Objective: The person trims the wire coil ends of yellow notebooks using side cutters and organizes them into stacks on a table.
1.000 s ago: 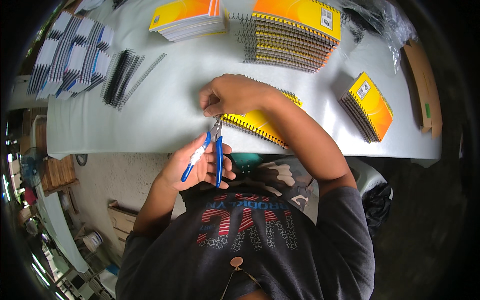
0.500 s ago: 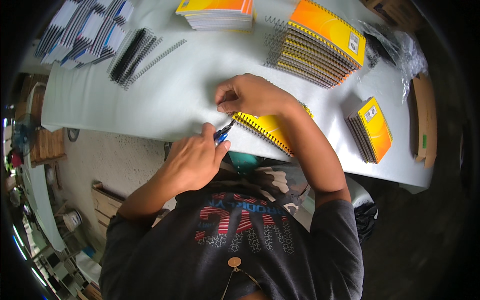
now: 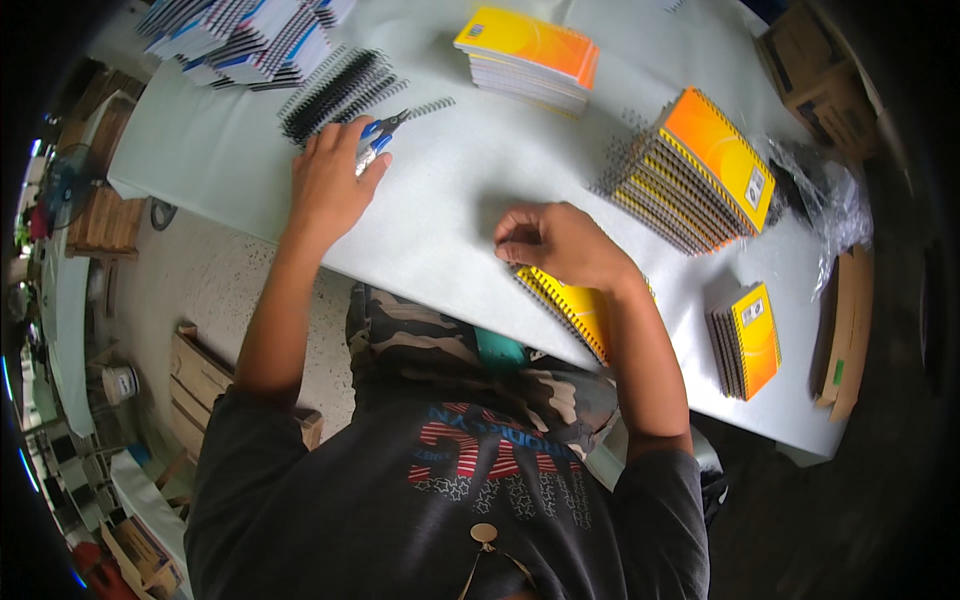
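My left hand (image 3: 328, 190) is closed around blue-handled pliers (image 3: 384, 132), whose dark jaws point up and to the right. It is over the near edge of a pile of black spiral coils (image 3: 345, 95), and one thin coil (image 3: 432, 106) lies beside the jaw tips. A yellow spiral notebook (image 3: 575, 305) lies at the table's front edge, partly covered by my right hand (image 3: 565, 245) and forearm. The right fingers are curled in a pinch at the notebook's upper left corner; what they grip, if anything, is hidden.
Behind stands a stack of yellow-orange covered pads (image 3: 530, 75). To the right are a tall stack of spiral notebooks (image 3: 690, 180), a smaller stack (image 3: 745, 340), clear plastic wrap (image 3: 820, 200) and a cardboard box (image 3: 815, 75). White-paged notebooks (image 3: 245, 40) fill the far left corner.
My left hand has carried the pliers away from the notebook, up and left to the coil pile. My right hand stays at the notebook's corner. The whole view has shifted.
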Demonstrator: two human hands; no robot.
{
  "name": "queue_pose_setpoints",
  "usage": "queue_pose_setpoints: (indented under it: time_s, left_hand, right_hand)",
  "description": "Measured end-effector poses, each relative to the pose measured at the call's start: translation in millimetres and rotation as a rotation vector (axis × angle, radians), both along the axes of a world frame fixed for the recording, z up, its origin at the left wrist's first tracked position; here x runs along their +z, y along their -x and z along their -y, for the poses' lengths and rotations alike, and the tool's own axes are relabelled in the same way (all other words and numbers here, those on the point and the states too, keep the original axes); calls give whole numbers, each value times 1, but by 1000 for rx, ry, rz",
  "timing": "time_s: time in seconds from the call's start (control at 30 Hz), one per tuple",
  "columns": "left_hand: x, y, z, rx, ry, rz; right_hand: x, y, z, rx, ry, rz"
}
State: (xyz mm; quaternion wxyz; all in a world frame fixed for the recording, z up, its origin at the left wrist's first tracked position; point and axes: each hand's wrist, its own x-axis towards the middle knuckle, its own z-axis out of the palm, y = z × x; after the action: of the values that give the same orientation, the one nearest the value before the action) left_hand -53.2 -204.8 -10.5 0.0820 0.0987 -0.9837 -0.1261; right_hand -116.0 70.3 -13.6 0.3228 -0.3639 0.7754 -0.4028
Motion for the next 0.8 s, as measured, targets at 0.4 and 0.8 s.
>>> queue_pose_setpoints:
  time_s: [0.4,0.8]
  left_hand:
    - [-53,3,9,207,55,-203]
    - [-58,1,8,299,-129,-204]
  right_hand:
    - [-7,-5,1,-65,-59,-69]
    - [-8,-9,2,-118,-47,161]
